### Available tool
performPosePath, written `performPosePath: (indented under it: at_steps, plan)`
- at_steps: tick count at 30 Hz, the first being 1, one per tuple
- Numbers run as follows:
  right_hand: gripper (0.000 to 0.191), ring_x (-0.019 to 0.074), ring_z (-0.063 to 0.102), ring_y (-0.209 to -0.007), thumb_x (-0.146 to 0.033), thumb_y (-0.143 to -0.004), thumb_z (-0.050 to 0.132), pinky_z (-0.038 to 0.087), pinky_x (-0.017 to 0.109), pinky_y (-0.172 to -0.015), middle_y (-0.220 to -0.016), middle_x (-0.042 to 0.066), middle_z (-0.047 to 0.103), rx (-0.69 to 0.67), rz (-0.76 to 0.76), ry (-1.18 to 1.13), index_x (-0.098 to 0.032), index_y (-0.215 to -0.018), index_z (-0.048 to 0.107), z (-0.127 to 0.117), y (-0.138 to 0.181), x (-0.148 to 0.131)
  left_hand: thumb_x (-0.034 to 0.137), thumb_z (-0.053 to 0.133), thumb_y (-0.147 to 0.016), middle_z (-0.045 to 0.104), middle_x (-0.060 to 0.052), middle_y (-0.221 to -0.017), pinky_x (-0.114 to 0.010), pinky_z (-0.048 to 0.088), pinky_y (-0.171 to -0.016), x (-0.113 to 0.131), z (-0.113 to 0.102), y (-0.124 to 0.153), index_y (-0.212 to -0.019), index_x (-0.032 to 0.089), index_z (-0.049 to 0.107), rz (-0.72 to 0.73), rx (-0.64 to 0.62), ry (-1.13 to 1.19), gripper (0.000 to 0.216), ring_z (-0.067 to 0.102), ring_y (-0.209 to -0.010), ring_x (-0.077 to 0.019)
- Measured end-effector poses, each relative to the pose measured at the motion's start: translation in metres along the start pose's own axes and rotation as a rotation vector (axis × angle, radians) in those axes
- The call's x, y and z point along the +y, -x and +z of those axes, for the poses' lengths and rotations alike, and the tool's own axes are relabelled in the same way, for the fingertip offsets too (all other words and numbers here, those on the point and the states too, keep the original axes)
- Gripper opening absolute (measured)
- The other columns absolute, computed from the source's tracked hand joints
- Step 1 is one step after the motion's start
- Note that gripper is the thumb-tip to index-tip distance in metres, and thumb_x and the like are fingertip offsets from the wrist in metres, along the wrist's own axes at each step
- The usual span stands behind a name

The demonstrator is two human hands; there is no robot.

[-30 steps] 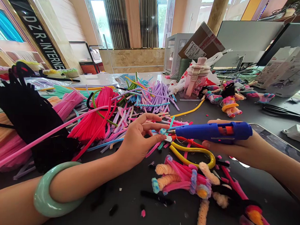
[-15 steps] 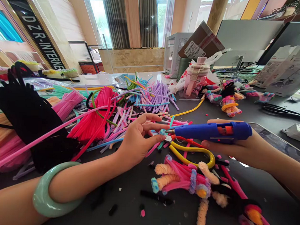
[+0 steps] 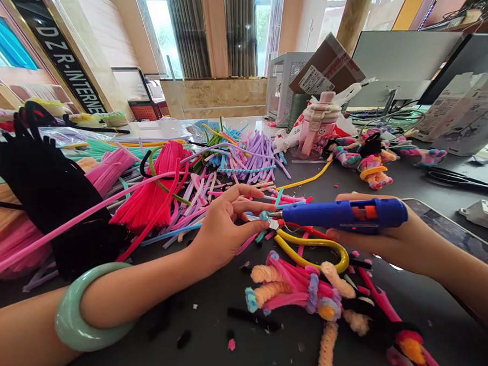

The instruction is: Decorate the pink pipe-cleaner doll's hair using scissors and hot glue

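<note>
My right hand [image 3: 387,240] grips a blue glue gun [image 3: 343,213] held level, its nozzle pointing left. The nozzle tip meets a small blue fuzzy piece [image 3: 264,215] pinched between thumb and fingers of my left hand [image 3: 226,225]. A pale green bangle [image 3: 87,311] sits on my left wrist. Just below the gun lie yellow-handled pliers [image 3: 314,249]. In front of them lies a pink, peach and blue pipe-cleaner figure [image 3: 296,290] on the dark table [image 3: 205,332].
Heaps of pipe cleaners, pink [image 3: 154,192], purple [image 3: 261,157] and black [image 3: 49,190], cover the left and middle. A pink bottle [image 3: 319,124], finished figures [image 3: 370,159], scissors [image 3: 462,180], a phone [image 3: 448,229], boxes [image 3: 465,114] and a monitor [image 3: 398,63] stand behind and right.
The glue gun has shifted slightly left, bringing its nozzle closer onto the small piece in my left fingers. Both arms otherwise hold almost still.
</note>
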State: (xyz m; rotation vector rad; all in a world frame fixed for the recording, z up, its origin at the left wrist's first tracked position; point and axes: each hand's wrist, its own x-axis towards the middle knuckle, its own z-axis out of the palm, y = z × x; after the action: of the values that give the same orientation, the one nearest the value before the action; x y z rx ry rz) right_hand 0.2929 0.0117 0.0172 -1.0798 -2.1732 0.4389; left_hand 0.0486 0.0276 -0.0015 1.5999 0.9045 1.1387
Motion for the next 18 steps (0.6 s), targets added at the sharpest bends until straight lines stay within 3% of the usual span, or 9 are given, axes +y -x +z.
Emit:
performPosePath:
  at_steps: [18]
  plan:
    - [0.024,0.0107,0.045,-0.046,-0.044,-0.075,0.065,0.037,0.023,-0.043,-0.056,-0.006,0.049,0.012,0.014,0.008,-0.024,-0.066,0.057,-0.0005,0.0014,-0.0017,0.023,0.075,-0.068,0.071,-0.004,-0.093,-0.025,0.04,-0.06,0.0019,-0.0002,-0.0001,-0.092,0.019,0.053,-0.012,-0.018,-0.032,0.033,0.064,-0.075,-0.0157]
